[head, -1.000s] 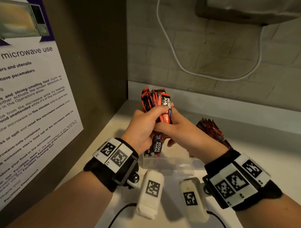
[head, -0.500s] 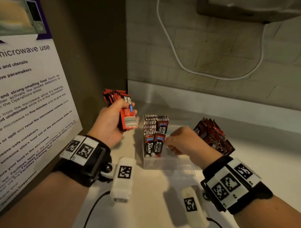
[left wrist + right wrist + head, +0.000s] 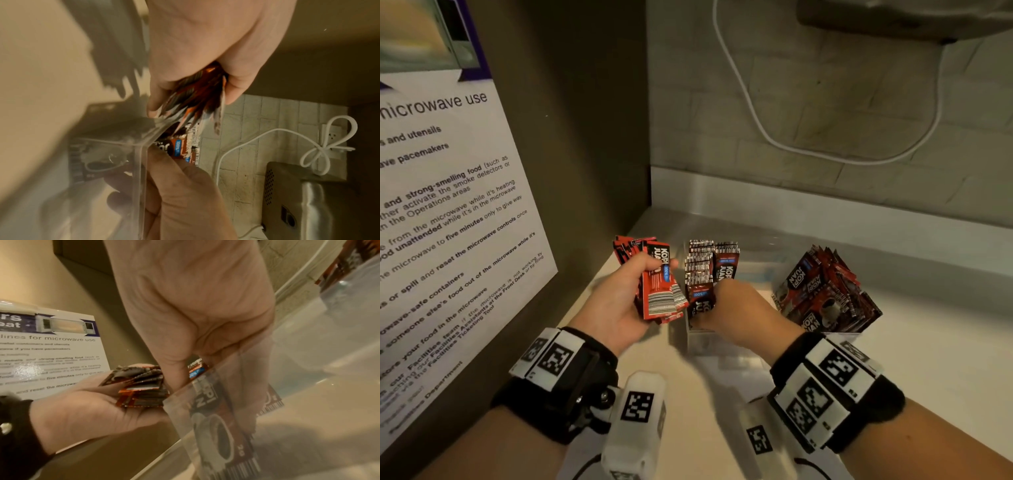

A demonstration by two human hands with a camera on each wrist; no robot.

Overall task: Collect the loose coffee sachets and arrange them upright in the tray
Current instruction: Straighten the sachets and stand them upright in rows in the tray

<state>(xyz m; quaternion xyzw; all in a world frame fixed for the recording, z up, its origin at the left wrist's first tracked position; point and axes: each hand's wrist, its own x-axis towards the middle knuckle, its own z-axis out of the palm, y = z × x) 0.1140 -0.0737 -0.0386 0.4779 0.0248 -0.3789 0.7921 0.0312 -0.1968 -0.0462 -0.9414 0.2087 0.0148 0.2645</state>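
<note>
My left hand (image 3: 650, 274) grips a thick bundle of red coffee sachets (image 3: 659, 294), held just left of the clear tray (image 3: 705, 346). The left wrist view shows the bundle (image 3: 197, 100) fanned out between thumb and fingers. Several sachets (image 3: 709, 270) stand upright at the tray's left end. My right hand (image 3: 726, 305) reaches into the tray and pinches the front upright sachet (image 3: 209, 402), thumb (image 3: 174, 373) on its face and fingers behind it, seen through the tray wall (image 3: 141, 162).
A heap of loose sachets (image 3: 822, 294) sits in the clear container on the right. A microwave-use poster (image 3: 448, 222) covers the left side wall. A white cable (image 3: 756, 120) hangs on the tiled back wall under a metal appliance (image 3: 893, 20).
A second ago both hands held the bundle above the tray. The left hand carried it off left, then came back beside the tray. The right hand went down onto the upright sachets.
</note>
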